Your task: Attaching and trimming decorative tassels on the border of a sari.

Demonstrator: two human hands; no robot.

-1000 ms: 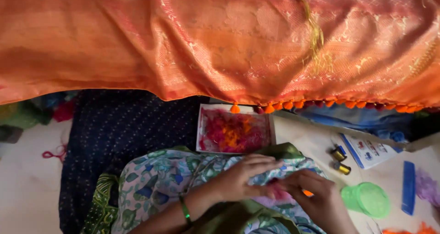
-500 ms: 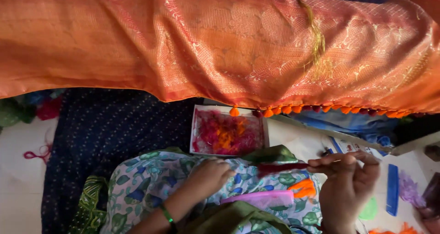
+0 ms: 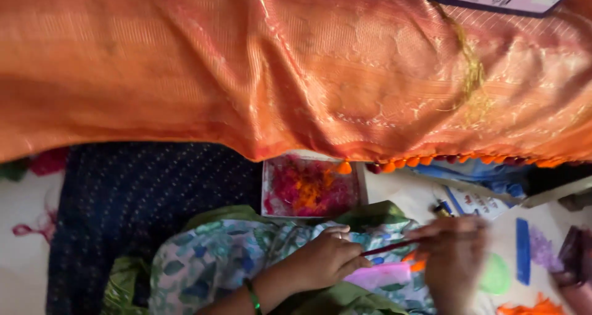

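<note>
Left hand (image 3: 324, 259) pinches thin red stick (image 3: 388, 248), tip toward 3 o'clock; blurred right hand (image 3: 453, 259) grips far end. Stick looks light, stiff, slippery; best held mid-shaft.

Right hand (image 3: 453, 259) motion-blurred, grip unclear

Thin red stick (image 3: 388, 248), nearly level, between hands

Glossy orange silk-like cloth (image 3: 296, 68) (gold-threaded); matt printed cotton (image 3: 209, 259).
</note>
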